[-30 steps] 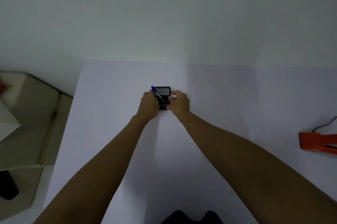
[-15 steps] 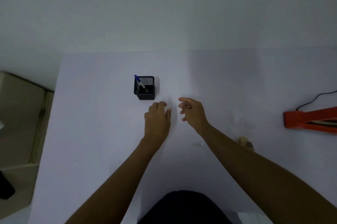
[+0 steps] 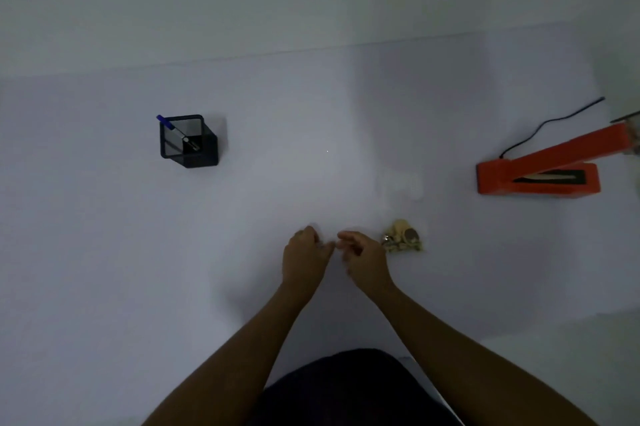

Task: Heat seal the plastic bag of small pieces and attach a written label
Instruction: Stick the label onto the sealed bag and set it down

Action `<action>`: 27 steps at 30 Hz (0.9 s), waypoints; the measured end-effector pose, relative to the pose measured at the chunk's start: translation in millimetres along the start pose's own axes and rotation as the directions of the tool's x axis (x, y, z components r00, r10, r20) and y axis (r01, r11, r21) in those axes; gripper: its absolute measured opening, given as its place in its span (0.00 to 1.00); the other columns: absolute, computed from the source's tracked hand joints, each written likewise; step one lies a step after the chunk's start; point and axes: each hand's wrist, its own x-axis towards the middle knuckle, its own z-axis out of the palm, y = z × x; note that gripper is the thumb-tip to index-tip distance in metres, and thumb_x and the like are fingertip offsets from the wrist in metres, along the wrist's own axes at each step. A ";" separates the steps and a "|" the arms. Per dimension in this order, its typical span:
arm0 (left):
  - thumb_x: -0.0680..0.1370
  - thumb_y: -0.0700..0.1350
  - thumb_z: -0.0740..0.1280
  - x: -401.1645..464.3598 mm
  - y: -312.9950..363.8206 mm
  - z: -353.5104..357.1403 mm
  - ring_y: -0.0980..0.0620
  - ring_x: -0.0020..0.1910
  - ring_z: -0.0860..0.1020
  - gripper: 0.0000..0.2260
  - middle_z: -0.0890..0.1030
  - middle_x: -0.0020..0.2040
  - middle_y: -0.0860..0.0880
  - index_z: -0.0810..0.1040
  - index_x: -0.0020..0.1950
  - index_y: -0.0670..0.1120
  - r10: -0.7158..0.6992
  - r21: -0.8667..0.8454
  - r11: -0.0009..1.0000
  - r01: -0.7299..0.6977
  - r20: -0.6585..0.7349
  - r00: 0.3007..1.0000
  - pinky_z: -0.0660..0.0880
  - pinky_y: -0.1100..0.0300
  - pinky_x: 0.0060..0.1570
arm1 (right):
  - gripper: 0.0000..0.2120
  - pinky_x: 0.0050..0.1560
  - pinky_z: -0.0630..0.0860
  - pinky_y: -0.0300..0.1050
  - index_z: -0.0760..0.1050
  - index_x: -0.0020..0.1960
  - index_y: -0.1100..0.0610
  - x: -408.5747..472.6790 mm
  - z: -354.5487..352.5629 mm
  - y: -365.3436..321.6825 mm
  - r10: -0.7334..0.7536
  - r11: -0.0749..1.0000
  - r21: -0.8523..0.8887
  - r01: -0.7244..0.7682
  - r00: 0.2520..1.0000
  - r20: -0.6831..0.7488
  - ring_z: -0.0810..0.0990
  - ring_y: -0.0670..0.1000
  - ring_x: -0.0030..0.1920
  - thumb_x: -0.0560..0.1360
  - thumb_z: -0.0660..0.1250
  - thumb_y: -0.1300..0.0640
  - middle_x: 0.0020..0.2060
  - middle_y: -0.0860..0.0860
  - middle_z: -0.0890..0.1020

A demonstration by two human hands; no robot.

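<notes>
A clear plastic bag (image 3: 401,183) lies on the white table, with its small tan and brown pieces (image 3: 401,238) bunched at the near end. Just left of those pieces, my left hand (image 3: 304,259) and my right hand (image 3: 365,257) meet fingertip to fingertip low over the table. Both have curled fingers and seem to pinch a small white label (image 3: 334,245) that barely shows between them. The orange heat sealer (image 3: 536,172) stands at the right with its arm raised. A blue pen (image 3: 176,131) stands in a black mesh holder (image 3: 188,141) at the far left.
A black cord (image 3: 547,124) runs from the sealer toward the back right. The table (image 3: 104,252) meets a pale wall along its far edge. My dark clothing (image 3: 346,387) fills the bottom middle of the view.
Both hands left the pen holder, where the pen stays, and drew back toward me. They now meet beside the bag of pieces. The view has tilted down and right.
</notes>
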 end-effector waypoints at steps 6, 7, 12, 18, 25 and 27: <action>0.76 0.47 0.71 1.6 1.2 5.8 0.50 0.37 0.76 0.10 0.78 0.38 0.48 0.74 0.42 0.44 -0.013 0.031 0.999 0.014 -0.030 0.999 0.73 0.57 0.37 | 0.18 0.44 0.81 0.46 0.80 0.61 0.58 0.4 1.2 4.7 -0.045 0.999 0.030 0.045 0.999 0.004 0.84 0.51 0.47 0.77 0.61 0.72 0.48 0.52 0.86; 0.76 0.47 0.71 1.6 0.4 6.1 0.50 0.37 0.75 0.10 0.78 0.38 0.48 0.74 0.41 0.44 -0.014 0.035 0.999 0.015 -0.030 0.999 0.72 0.58 0.37 | 0.18 0.45 0.82 0.47 0.79 0.62 0.58 0.5 1.5 4.8 -0.055 0.998 0.031 0.055 0.998 0.008 0.84 0.51 0.47 0.77 0.61 0.72 0.48 0.52 0.86; 0.77 0.43 0.68 -0.5 -2.3 6.0 0.52 0.33 0.73 0.11 0.75 0.34 0.50 0.72 0.36 0.46 0.001 0.014 1.000 0.000 -0.043 0.999 0.67 0.61 0.35 | 0.19 0.45 0.80 0.42 0.78 0.64 0.57 -0.9 3.8 1.0 -0.079 0.996 0.041 0.078 0.996 0.043 0.84 0.49 0.48 0.78 0.59 0.71 0.50 0.51 0.85; 0.79 0.40 0.66 -3.5 -2.8 2.5 0.55 0.30 0.72 0.10 0.75 0.31 0.51 0.75 0.36 0.43 -0.028 -0.039 0.999 0.026 -0.051 0.998 0.68 0.64 0.31 | 0.21 0.47 0.77 0.37 0.75 0.67 0.56 -3.8 12.1 -1.4 -0.132 0.991 0.009 0.132 0.986 0.101 0.83 0.46 0.50 0.78 0.60 0.71 0.55 0.49 0.85; 0.79 0.41 0.65 -5.0 -1.9 -10.5 0.54 0.32 0.73 0.09 0.76 0.33 0.51 0.76 0.39 0.42 -0.092 -0.073 0.993 0.089 -0.030 0.995 0.65 0.68 0.31 | 0.20 0.61 0.78 0.41 0.74 0.68 0.56 -6.3 18.2 -11.6 -0.131 0.986 -0.089 0.140 0.987 0.098 0.82 0.46 0.58 0.79 0.60 0.68 0.57 0.49 0.85; 0.79 0.41 0.64 -7.2 -2.4 -18.5 0.55 0.33 0.74 0.10 0.78 0.34 0.49 0.77 0.39 0.40 -0.126 -0.105 0.987 0.122 -0.035 0.991 0.67 0.66 0.32 | 0.20 0.61 0.77 0.41 0.74 0.68 0.56 -7.0 19.6 -15.3 -0.126 0.986 -0.101 0.135 0.988 0.084 0.82 0.47 0.57 0.79 0.59 0.68 0.56 0.50 0.85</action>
